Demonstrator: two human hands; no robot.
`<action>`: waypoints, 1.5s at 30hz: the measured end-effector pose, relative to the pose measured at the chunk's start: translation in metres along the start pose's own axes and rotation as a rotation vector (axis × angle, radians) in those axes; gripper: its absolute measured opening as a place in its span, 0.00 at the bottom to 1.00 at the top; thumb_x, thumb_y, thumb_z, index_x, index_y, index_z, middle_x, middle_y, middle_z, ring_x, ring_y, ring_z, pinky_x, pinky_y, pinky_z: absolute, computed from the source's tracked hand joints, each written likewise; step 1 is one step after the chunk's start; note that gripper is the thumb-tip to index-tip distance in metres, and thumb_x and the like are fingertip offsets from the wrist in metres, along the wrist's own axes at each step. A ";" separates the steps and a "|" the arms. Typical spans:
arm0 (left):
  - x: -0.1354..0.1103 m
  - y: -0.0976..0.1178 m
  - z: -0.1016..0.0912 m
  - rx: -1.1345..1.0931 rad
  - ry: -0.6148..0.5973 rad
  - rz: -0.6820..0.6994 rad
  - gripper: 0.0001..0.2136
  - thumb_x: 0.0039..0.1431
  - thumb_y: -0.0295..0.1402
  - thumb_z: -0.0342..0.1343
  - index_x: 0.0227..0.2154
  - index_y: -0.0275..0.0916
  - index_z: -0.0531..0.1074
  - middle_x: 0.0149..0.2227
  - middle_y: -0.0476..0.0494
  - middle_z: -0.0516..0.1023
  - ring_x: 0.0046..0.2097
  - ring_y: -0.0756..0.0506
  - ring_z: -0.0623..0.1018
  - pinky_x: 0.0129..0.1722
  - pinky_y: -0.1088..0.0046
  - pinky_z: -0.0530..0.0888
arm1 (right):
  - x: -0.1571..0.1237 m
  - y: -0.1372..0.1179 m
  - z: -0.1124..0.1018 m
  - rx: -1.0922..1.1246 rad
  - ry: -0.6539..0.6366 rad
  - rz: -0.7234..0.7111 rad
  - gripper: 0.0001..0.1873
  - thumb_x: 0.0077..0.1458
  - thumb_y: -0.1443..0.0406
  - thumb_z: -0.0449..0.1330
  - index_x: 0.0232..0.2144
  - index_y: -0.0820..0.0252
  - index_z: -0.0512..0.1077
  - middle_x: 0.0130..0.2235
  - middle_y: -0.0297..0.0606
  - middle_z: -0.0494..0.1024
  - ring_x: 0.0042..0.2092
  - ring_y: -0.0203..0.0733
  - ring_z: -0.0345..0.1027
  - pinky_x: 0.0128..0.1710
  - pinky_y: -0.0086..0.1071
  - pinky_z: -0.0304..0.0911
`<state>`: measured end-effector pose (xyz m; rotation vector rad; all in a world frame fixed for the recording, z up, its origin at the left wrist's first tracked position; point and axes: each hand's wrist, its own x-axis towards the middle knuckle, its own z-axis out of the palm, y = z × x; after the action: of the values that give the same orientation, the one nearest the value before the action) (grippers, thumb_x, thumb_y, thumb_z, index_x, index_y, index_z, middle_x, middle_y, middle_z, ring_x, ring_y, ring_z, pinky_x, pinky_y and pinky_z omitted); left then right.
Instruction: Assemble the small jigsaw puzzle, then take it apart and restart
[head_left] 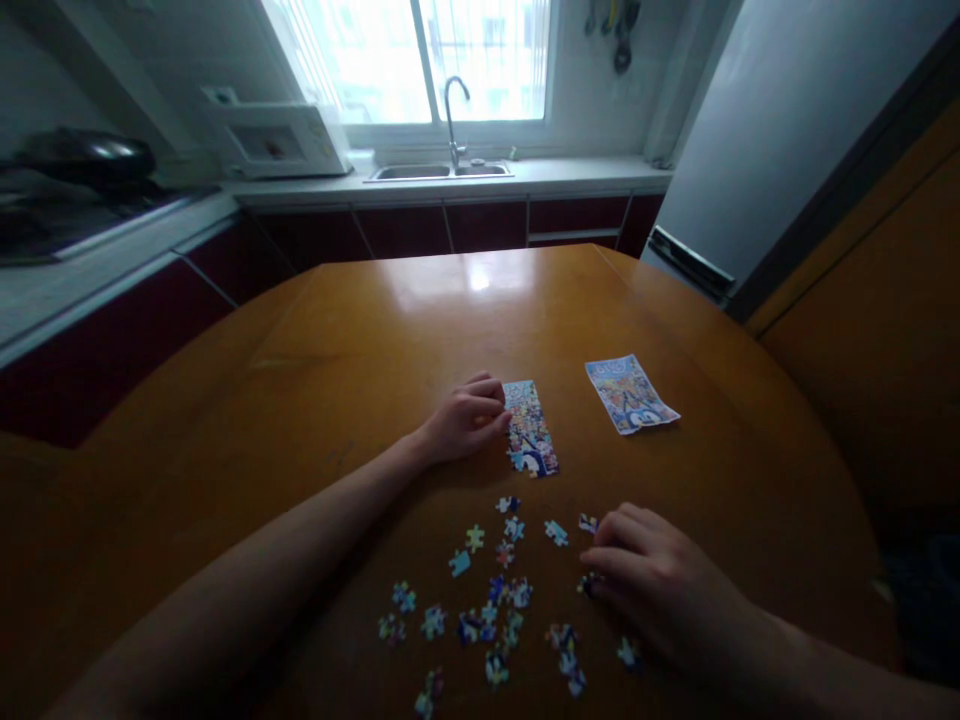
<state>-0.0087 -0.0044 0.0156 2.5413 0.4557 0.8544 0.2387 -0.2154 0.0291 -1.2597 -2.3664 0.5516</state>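
Observation:
A partly assembled jigsaw puzzle (534, 430) lies flat on the wooden table, its lower left corner uneven. My left hand (469, 418) rests at its left side, fingers curled and fingertips against that edge. Lower right, my right hand (652, 570) is bent low over the table with thumb and forefinger closed about a dark puzzle piece (587, 584), partly hidden by the fingers. Just beyond the knuckles lies another puzzle piece (587, 523). Several loose pieces (472, 627) are scattered between my forearms, some overlapping or bunched together.
A creased picture sheet (632, 394) lies right of the puzzle. Around me is the broad wooden table (360, 340). Behind it stand a counter with a sink (412, 173), a microwave (274, 140) and a fridge (780, 130). A pan (94, 155) sits on the stove at left.

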 end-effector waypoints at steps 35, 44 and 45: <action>0.000 0.000 0.002 -0.022 0.005 -0.015 0.18 0.66 0.35 0.53 0.19 0.37 0.69 0.28 0.45 0.69 0.35 0.47 0.66 0.36 0.68 0.66 | 0.104 0.043 0.014 0.133 0.052 -0.166 0.11 0.62 0.72 0.56 0.36 0.60 0.79 0.36 0.40 0.77 0.39 0.39 0.68 0.40 0.34 0.64; 0.001 0.003 0.000 -0.012 0.008 0.006 0.18 0.67 0.36 0.51 0.20 0.37 0.70 0.28 0.44 0.70 0.35 0.46 0.67 0.36 0.67 0.67 | 0.105 0.044 0.016 0.012 0.051 -0.185 0.12 0.64 0.69 0.55 0.33 0.59 0.77 0.35 0.40 0.74 0.39 0.41 0.64 0.40 0.36 0.63; 0.001 0.003 0.000 -0.013 0.008 0.004 0.18 0.67 0.36 0.51 0.20 0.37 0.70 0.28 0.44 0.70 0.35 0.46 0.67 0.36 0.67 0.67 | 0.105 0.044 0.016 0.014 0.059 -0.182 0.11 0.64 0.69 0.55 0.33 0.59 0.77 0.35 0.40 0.74 0.39 0.41 0.64 0.40 0.36 0.63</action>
<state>-0.0075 -0.0065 0.0174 2.5291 0.4459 0.8662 0.2069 -0.1073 0.0105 -1.0262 -2.3918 0.4664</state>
